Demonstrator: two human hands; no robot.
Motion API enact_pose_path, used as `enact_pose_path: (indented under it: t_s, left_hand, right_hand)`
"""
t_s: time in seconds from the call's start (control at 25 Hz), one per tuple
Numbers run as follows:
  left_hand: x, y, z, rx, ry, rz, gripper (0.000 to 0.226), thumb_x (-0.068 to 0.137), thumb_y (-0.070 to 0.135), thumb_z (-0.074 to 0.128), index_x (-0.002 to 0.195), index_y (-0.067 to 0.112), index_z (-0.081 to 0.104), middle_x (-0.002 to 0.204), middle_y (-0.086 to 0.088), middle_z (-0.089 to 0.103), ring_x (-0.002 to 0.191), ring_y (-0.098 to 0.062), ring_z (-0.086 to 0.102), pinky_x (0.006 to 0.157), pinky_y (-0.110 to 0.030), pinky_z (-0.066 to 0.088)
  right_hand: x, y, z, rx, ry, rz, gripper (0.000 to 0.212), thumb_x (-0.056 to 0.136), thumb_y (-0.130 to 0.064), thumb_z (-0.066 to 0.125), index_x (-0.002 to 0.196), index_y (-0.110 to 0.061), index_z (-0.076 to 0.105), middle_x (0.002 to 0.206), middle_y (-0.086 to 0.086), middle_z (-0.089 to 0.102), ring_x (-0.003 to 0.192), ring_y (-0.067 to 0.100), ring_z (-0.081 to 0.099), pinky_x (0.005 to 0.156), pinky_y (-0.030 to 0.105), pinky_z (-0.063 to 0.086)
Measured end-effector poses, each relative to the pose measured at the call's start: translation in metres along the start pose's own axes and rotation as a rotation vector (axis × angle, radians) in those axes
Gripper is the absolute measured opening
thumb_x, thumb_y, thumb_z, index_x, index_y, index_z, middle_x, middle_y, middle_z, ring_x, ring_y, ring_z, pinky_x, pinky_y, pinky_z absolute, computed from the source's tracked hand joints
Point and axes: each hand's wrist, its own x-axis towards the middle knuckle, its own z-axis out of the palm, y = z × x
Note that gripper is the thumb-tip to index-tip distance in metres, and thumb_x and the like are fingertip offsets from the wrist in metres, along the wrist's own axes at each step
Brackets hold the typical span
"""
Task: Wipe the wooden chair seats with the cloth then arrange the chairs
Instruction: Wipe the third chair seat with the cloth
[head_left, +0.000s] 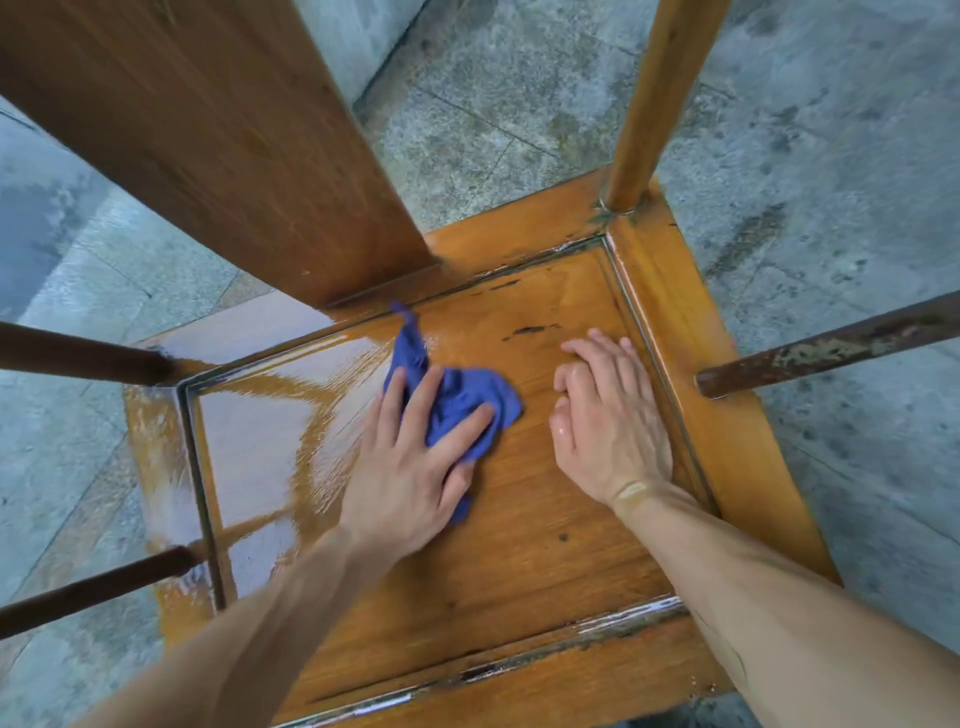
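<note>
Seen from above, a person wipes a wooden chair seat (519, 519) w/ a blue cloth (457, 400), the wiping step of the task in hand; arranging the chairs has evidently not begun. At far left, two dark round rails (78, 358) of the chair frame cross the view over a grey stone floor (78, 467). The left part of the seat panel gleams wet, w/ streaks reaching toward the middle, so that side looks done. Centre: the left hand (410, 467) presses the bunched cloth flat on the panel, fingers (457, 431) spread wide and straight over it, thumb at the cloth's near edge; one corner of the cloth trails up toward the broad back splat (218, 140). Just right of the cloth, the right hand (608, 415) rests palm-down on bare, dry-looking wood, fingers together and slightly bent, holding nothing, prob. bracing the chair.

Next move, as a guess: carry the cloth rightward over the dry half, which calls for the right hand to lift or shift out of its path. The groove round the panel and its worn, chipped varnish may hold dirt and catch the cloth. Further right, a round back post (660, 104) rises from the seat corner, and a rusty-looking rail (831, 348) juts in over the seat's right border, crowding a stroke along that edge.
</note>
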Motion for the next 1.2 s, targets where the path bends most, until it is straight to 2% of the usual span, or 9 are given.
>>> enact_pose_path:
  t_s: [0.24, 0.4, 0.56, 0.64, 0.72, 0.88, 1.0, 1.12, 1.2]
  left_hand:
    - [0.208, 0.039, -0.003, 0.036, 0.081, 0.188, 0.050, 0.098, 0.044, 0.035, 0.147, 0.037, 0.044, 0.155, -0.023, 0.036, 0.140, -0.054, 0.030, 0.116, -0.061, 0.026]
    - [0.234, 0.062, -0.004, 0.020, 0.066, 0.124, 0.051, 0.098, 0.041, 0.033, 0.148, 0.036, 0.042, 0.150, -0.023, 0.037, 0.142, -0.048, 0.029, 0.119, -0.058, 0.022]
    - [0.227, 0.071, -0.007, -0.059, 0.060, 0.039, 0.048, 0.096, 0.038, 0.037, 0.143, 0.036, 0.048, 0.153, -0.020, 0.036, 0.145, -0.045, 0.026, 0.119, -0.055, 0.022]
    - [0.219, 0.072, -0.011, -0.092, 0.020, 0.041, 0.052, 0.094, 0.040, 0.034, 0.143, 0.035, 0.048, 0.157, -0.018, 0.034, 0.147, -0.044, 0.024, 0.119, -0.054, 0.022]
    - [0.191, 0.090, -0.006, -0.101, 0.004, 0.070, 0.057, 0.091, 0.044, 0.030, 0.144, 0.034, 0.049, 0.157, -0.015, 0.036, 0.146, -0.043, 0.027, 0.117, -0.053, 0.024]
    - [0.110, 0.152, 0.018, -0.078, -0.067, 0.083, 0.060, 0.093, 0.043, 0.036, 0.150, 0.023, 0.040, 0.157, -0.008, 0.039, 0.146, -0.037, 0.031, 0.117, -0.051, 0.028]
    - [0.059, 0.178, 0.020, -0.085, -0.073, 0.085, 0.067, 0.085, 0.038, 0.037, 0.148, 0.013, 0.040, 0.147, -0.011, 0.050, 0.139, -0.038, 0.042, 0.115, -0.050, 0.032]
    - [-0.012, 0.217, 0.020, -0.132, -0.148, 0.249, 0.062, 0.076, 0.034, 0.036, 0.124, 0.015, 0.069, 0.122, -0.007, 0.070, 0.120, -0.032, 0.061, 0.109, -0.044, 0.031]
    - [-0.044, 0.233, 0.024, -0.124, -0.161, 0.364, 0.051, 0.076, 0.034, 0.040, 0.112, 0.023, 0.075, 0.112, -0.001, 0.074, 0.114, -0.028, 0.064, 0.108, -0.042, 0.033]
  right_hand:
    - [-0.001, 0.005, 0.006, -0.034, 0.046, 0.016, 0.021, 0.076, -0.016, 0.051, 0.094, -0.011, 0.060, 0.106, 0.011, 0.062, 0.126, 0.035, 0.053, 0.119, 0.048, 0.030]
    - [-0.001, 0.006, 0.006, -0.063, -0.012, -0.003, 0.027, 0.077, -0.024, 0.045, 0.097, -0.012, 0.058, 0.108, 0.009, 0.060, 0.129, 0.033, 0.050, 0.120, 0.048, 0.028]
    - [-0.001, 0.005, 0.006, -0.055, -0.001, 0.018, 0.025, 0.080, -0.023, 0.040, 0.098, -0.013, 0.055, 0.105, 0.007, 0.058, 0.121, 0.030, 0.052, 0.117, 0.044, 0.033]
    - [-0.002, 0.002, -0.001, 0.045, 0.107, 0.140, 0.017, 0.078, -0.013, 0.041, 0.089, -0.014, 0.054, 0.095, 0.008, 0.057, 0.099, 0.030, 0.056, 0.096, 0.041, 0.046]
    - [-0.007, 0.002, -0.013, 0.188, 0.269, 0.334, 0.015, 0.075, -0.003, 0.045, 0.082, -0.015, 0.051, 0.086, 0.009, 0.055, 0.082, 0.028, 0.049, 0.075, 0.037, 0.041]
    - [-0.030, 0.007, -0.047, 0.278, 0.355, 0.557, 0.013, 0.077, -0.013, 0.041, 0.078, -0.016, 0.054, 0.085, 0.005, 0.061, 0.078, 0.025, 0.050, 0.062, 0.030, 0.027]
    - [-0.042, 0.001, -0.063, 0.324, 0.345, 0.764, 0.017, 0.079, -0.005, 0.048, 0.076, -0.019, 0.059, 0.085, 0.005, 0.067, 0.078, 0.034, 0.058, 0.061, 0.033, 0.024]
    - [-0.056, -0.001, -0.072, 0.327, 0.342, 0.862, 0.023, 0.077, 0.001, 0.050, 0.077, -0.020, 0.060, 0.081, 0.009, 0.070, 0.081, 0.039, 0.061, 0.063, 0.037, 0.026]
    - [-0.069, -0.002, -0.077, 0.314, 0.309, 0.835, 0.024, 0.076, -0.002, 0.051, 0.074, -0.026, 0.056, 0.078, 0.009, 0.071, 0.081, 0.038, 0.063, 0.065, 0.039, 0.035]
